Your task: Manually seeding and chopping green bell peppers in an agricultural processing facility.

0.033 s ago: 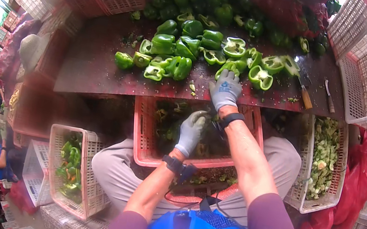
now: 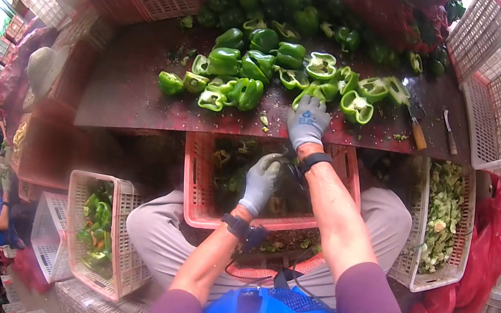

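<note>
My right hand [image 2: 308, 124], in a grey glove, reaches forward onto the dark red table [image 2: 127, 94]. Its spread fingers rest on a halved green pepper [image 2: 313, 92] at the near edge of the pepper pile [image 2: 262, 51]. My left hand [image 2: 261, 180], also in a grey glove, hangs with curled fingers over the pink crate [image 2: 197, 174] on my lap. Whatever it may hold is hidden. Pepper scraps lie in that crate.
Two knives [image 2: 417, 131] lie on the table at the right. A white crate of pepper trimmings [image 2: 444, 217] stands at my right and a crate with cut peppers [image 2: 96, 223] at my left. Empty crates are stacked around. Other people sit at the far left.
</note>
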`<state>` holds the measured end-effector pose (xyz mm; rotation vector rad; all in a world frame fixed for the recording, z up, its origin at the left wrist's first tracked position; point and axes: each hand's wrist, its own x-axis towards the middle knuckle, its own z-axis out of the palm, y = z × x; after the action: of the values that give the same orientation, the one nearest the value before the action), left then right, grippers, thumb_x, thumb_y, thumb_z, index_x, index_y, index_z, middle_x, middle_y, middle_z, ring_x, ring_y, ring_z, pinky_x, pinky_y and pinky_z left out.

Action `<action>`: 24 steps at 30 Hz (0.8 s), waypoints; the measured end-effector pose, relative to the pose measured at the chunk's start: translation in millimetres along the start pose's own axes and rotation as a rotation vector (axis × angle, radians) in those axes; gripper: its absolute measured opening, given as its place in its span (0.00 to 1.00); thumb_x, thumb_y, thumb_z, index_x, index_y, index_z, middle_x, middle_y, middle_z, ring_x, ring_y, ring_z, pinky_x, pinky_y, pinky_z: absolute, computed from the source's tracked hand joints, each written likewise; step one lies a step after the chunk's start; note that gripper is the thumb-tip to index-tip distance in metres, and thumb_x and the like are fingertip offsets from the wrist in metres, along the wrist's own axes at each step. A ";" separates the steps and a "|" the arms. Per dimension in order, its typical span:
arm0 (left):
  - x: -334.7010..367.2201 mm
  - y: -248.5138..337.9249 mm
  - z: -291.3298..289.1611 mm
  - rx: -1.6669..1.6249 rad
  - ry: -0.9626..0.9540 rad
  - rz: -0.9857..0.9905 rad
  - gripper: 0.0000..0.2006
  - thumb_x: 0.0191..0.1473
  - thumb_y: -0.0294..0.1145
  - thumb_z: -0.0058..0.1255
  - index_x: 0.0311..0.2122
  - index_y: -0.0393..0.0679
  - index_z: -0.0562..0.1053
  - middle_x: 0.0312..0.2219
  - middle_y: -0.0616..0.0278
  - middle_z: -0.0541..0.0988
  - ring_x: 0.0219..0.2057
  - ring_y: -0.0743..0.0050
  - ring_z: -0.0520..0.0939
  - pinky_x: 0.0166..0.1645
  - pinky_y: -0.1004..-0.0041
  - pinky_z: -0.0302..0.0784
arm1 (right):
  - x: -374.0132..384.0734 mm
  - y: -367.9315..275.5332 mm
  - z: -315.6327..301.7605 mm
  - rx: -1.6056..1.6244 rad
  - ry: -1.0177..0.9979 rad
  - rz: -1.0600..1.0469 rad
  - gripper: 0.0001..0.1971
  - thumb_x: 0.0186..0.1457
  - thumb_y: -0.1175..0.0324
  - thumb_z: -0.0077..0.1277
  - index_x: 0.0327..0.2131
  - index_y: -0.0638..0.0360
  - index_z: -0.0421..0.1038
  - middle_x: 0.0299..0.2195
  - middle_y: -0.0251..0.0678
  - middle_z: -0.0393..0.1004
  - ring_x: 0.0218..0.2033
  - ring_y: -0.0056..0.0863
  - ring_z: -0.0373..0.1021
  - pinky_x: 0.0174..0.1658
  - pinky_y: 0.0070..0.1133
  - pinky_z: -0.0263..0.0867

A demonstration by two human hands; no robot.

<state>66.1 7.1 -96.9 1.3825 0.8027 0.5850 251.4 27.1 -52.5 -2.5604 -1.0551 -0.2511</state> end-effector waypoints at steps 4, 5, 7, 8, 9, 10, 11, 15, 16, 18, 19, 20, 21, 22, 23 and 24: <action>-3.7 -3.9 -22.7 -0.132 0.001 -0.183 0.17 0.67 0.38 0.47 0.57 0.44 0.72 0.45 0.62 0.80 0.32 0.80 0.80 0.35 0.79 0.76 | 3.5 4.1 -3.3 0.124 -0.127 -0.069 0.21 0.52 0.53 0.60 0.42 0.58 0.72 0.44 0.44 0.77 0.46 0.43 0.75 0.46 0.38 0.72; -1.1 -4.0 -30.3 -0.261 -0.001 -0.246 0.21 0.67 0.43 0.46 0.60 0.45 0.69 0.48 0.60 0.78 0.35 0.74 0.81 0.39 0.74 0.78 | -2.3 4.1 -16.9 0.289 -0.236 -0.026 0.18 0.54 0.58 0.60 0.43 0.58 0.72 0.41 0.39 0.79 0.45 0.33 0.76 0.46 0.34 0.73; 5.4 2.0 -33.8 -0.629 -0.068 -0.329 0.29 0.67 0.53 0.46 0.65 0.46 0.62 0.56 0.55 0.74 0.42 0.63 0.83 0.46 0.66 0.81 | -24.4 14.3 -30.5 0.765 -0.459 0.029 0.16 0.55 0.62 0.60 0.43 0.58 0.72 0.40 0.35 0.78 0.44 0.27 0.75 0.45 0.29 0.72; 8.2 5.6 -32.7 -0.731 -0.116 -0.314 0.29 0.67 0.53 0.46 0.65 0.47 0.63 0.55 0.55 0.74 0.43 0.63 0.83 0.48 0.65 0.81 | -39.6 17.6 -34.4 1.251 -0.680 0.110 0.14 0.56 0.66 0.61 0.44 0.59 0.72 0.39 0.32 0.78 0.42 0.22 0.74 0.44 0.25 0.72; 10.8 9.7 -31.8 -0.832 -0.166 -0.305 0.28 0.67 0.53 0.47 0.64 0.47 0.63 0.55 0.56 0.75 0.43 0.63 0.82 0.49 0.65 0.81 | -57.2 14.8 -43.2 1.339 -0.750 0.109 0.13 0.57 0.68 0.61 0.43 0.59 0.72 0.38 0.30 0.77 0.40 0.18 0.72 0.42 0.21 0.71; 14.2 11.6 -33.4 -0.927 -0.216 -0.298 0.28 0.66 0.53 0.47 0.64 0.47 0.64 0.54 0.56 0.75 0.44 0.63 0.82 0.51 0.64 0.81 | -75.4 9.6 -50.9 1.436 -0.819 0.106 0.11 0.57 0.70 0.60 0.43 0.59 0.72 0.38 0.27 0.75 0.38 0.15 0.71 0.40 0.18 0.70; 17.1 11.6 -29.2 -0.867 -0.226 -0.265 0.26 0.66 0.50 0.49 0.62 0.47 0.65 0.51 0.57 0.77 0.43 0.66 0.82 0.50 0.65 0.82 | -89.3 8.8 -44.2 1.382 -0.796 0.018 0.12 0.58 0.70 0.60 0.44 0.59 0.71 0.37 0.27 0.75 0.34 0.16 0.71 0.38 0.18 0.70; 8.4 4.1 -18.9 -0.643 0.023 -0.183 0.15 0.63 0.36 0.54 0.52 0.43 0.74 0.41 0.63 0.81 0.40 0.74 0.82 0.45 0.73 0.80 | -111.2 -1.4 -61.3 1.290 -0.894 0.115 0.13 0.60 0.67 0.57 0.45 0.59 0.69 0.33 0.29 0.74 0.34 0.15 0.70 0.37 0.19 0.69; 5.7 6.3 -18.6 -0.600 0.070 -0.167 0.14 0.62 0.34 0.55 0.52 0.43 0.74 0.41 0.64 0.81 0.39 0.74 0.82 0.46 0.74 0.79 | -114.8 -0.9 -59.7 1.255 -0.899 0.109 0.12 0.60 0.67 0.57 0.44 0.58 0.69 0.32 0.29 0.74 0.34 0.15 0.70 0.37 0.19 0.69; -1.5 10.8 -18.9 -0.456 0.157 -0.098 0.14 0.59 0.31 0.57 0.50 0.43 0.75 0.42 0.63 0.81 0.41 0.74 0.82 0.47 0.74 0.78 | -124.1 1.2 -60.1 1.144 -0.904 0.047 0.11 0.60 0.67 0.57 0.42 0.60 0.70 0.32 0.28 0.75 0.34 0.16 0.71 0.36 0.20 0.68; -4.4 13.3 -17.9 -0.407 0.177 -0.070 0.14 0.58 0.30 0.58 0.50 0.43 0.76 0.42 0.63 0.81 0.41 0.73 0.82 0.47 0.74 0.78 | -127.2 1.6 -60.6 1.250 -0.971 0.148 0.10 0.59 0.69 0.55 0.41 0.62 0.71 0.32 0.35 0.76 0.33 0.22 0.73 0.37 0.25 0.70; -7.0 15.8 -16.7 -0.355 0.193 -0.044 0.15 0.56 0.29 0.59 0.49 0.43 0.76 0.42 0.63 0.80 0.42 0.73 0.82 0.48 0.74 0.77 | -130.1 2.7 -59.2 1.251 -0.972 0.149 0.10 0.59 0.69 0.55 0.41 0.62 0.71 0.32 0.35 0.76 0.33 0.22 0.73 0.37 0.25 0.70; -7.9 19.0 -12.4 -0.043 0.245 0.128 0.16 0.54 0.29 0.61 0.48 0.45 0.77 0.42 0.61 0.80 0.42 0.69 0.81 0.48 0.71 0.77 | -131.5 4.7 -59.5 1.099 -0.903 0.052 0.10 0.58 0.70 0.54 0.42 0.62 0.71 0.33 0.40 0.77 0.33 0.28 0.74 0.38 0.27 0.70; -8.7 22.0 -8.3 0.131 0.230 0.200 0.18 0.51 0.31 0.62 0.48 0.47 0.77 0.42 0.58 0.79 0.43 0.63 0.81 0.49 0.67 0.77 | -130.4 14.1 -63.3 1.002 -0.825 -0.021 0.09 0.57 0.71 0.53 0.41 0.61 0.71 0.34 0.43 0.77 0.34 0.34 0.75 0.39 0.29 0.70; -10.6 24.6 -6.9 0.304 0.236 0.272 0.20 0.48 0.32 0.64 0.48 0.49 0.77 0.42 0.55 0.78 0.44 0.56 0.80 0.50 0.64 0.76 | -129.5 21.2 -65.8 0.899 -0.753 -0.090 0.09 0.56 0.71 0.52 0.41 0.60 0.71 0.34 0.47 0.77 0.35 0.40 0.76 0.40 0.32 0.71; -10.2 26.6 -6.5 0.299 0.218 0.278 0.20 0.48 0.32 0.64 0.48 0.49 0.77 0.42 0.55 0.78 0.44 0.56 0.80 0.50 0.64 0.76 | -128.5 26.6 -68.6 0.795 -0.675 -0.150 0.10 0.55 0.72 0.51 0.41 0.60 0.72 0.35 0.50 0.77 0.36 0.46 0.76 0.41 0.35 0.71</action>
<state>57.2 6.4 -69.1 1.7414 0.9049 0.8691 177.7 -100.0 -34.2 -1.8377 -1.2278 0.8813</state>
